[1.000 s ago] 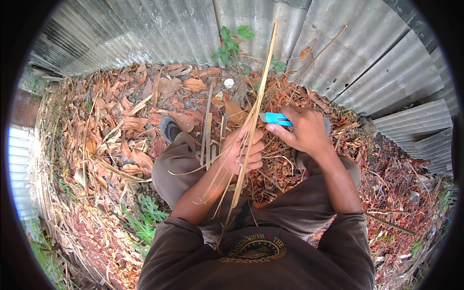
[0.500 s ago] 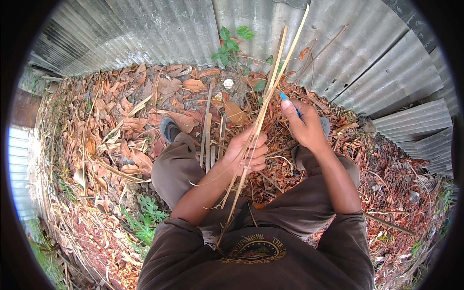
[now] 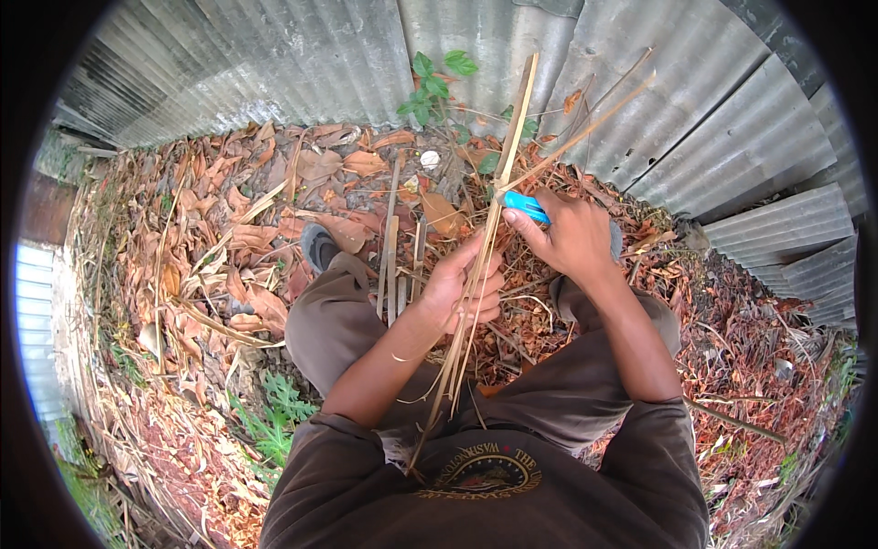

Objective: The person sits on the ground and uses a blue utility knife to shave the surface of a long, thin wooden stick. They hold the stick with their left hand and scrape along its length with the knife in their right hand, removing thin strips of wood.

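A split bamboo stick (image 3: 519,114), pale and long, runs upward from my left hand (image 3: 464,282), which is closed round its lower part. Thin peeled strips trail from that fist over my trousers. In my right hand (image 3: 572,229) is a small blue-handled cutter (image 3: 528,208), its tip against the stick just above the left fist. I cannot make out the blade clearly. From that contact spot a thin strip (image 3: 585,134) angles away to the upper right, apart from the rest of the stick.
Between my feet and just left of my left hand, several flat sticks (image 3: 391,247) lie on the ground. Dry brown leaves (image 3: 265,302) cover it all round. A corrugated metal wall (image 3: 302,64) curves along the far side, with a green plant (image 3: 430,90) at its base.
My right hand has turned over and brought the blue cutter left against the stick. One thin strip has swung out to the right. The left hand has hardly moved.
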### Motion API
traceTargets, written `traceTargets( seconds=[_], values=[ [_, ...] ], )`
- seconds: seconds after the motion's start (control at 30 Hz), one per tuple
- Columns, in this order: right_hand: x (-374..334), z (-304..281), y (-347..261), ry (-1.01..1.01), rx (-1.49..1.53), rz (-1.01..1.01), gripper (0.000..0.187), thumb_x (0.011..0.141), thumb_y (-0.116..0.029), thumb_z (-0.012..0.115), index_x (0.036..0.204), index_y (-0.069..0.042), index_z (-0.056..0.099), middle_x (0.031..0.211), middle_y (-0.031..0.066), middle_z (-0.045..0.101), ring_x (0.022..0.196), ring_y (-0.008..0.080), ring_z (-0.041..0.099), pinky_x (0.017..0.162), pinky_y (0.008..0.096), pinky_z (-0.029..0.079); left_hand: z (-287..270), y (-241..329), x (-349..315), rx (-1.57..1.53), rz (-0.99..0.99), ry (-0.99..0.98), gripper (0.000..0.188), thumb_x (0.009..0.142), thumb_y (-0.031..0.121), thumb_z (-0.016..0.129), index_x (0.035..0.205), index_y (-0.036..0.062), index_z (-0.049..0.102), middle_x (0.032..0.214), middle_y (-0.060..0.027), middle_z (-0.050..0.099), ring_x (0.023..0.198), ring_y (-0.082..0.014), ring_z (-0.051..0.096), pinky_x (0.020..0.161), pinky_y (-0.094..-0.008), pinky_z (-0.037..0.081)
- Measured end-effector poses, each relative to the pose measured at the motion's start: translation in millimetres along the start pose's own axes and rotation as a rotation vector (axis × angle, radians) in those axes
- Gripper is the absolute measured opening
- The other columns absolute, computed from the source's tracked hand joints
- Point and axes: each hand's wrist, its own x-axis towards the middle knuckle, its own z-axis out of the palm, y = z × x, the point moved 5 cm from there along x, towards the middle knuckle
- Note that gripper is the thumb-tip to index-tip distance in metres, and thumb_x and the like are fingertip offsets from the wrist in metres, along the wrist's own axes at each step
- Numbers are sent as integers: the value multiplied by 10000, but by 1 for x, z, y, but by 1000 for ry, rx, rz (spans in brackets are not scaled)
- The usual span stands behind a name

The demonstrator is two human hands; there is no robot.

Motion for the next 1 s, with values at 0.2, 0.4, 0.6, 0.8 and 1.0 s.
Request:
traceTargets(
  seconds=[0.2, 0.4, 0.6, 0.8, 1.0],
  values=[
    [7, 40, 33, -25, -223, -108, 578, 820, -650, 551, 791, -79, 638, 545, 120, 590, 485, 309, 603, 461, 417, 467, -11, -4, -3, -45, -29, 186, 471, 1011, 483, 347, 712, 130, 439, 495, 56, 326, 339, -55, 294, 359, -221, 274],
    [26, 68, 72, -155, -374, -276, 670, 797, -747, 470, 714, -105, 640, 621, 80, 641, 556, 267, 652, 521, 399, 520, -50, -4, 18, -180, -1, 135, 392, 1013, 406, 408, 734, 133, 442, 508, 78, 321, 359, -32, 318, 388, -197, 273],
    [32, 84, 97, -224, -408, -230, 664, 803, -756, 444, 796, -141, 693, 712, 87, 675, 639, 272, 669, 562, 399, 521, -57, -1, 37, -181, 0, 140, 366, 1008, 388, 436, 750, 130, 463, 515, 85, 311, 372, -25, 321, 400, -187, 269],
    [9, 107, 84, -40, -124, 3, 682, 848, -726, 423, 770, -82, 634, 623, 128, 616, 547, 275, 623, 497, 377, 490, -47, 7, 30, -23, 45, 298, 412, 1004, 426, 423, 688, 160, 435, 480, 86, 284, 342, -33, 272, 363, -205, 246],
    [-17, 96, 41, -924, 1201, 779, 678, 872, -774, 271, 609, -149, 295, 473, -39, 296, 367, 69, 287, 342, 231, 271, -45, 10, 13, 55, 62, 295, 391, 1012, 403, 412, 732, 131, 447, 508, 72, 321, 355, -38, 295, 378, -209, 285]
  ],
)
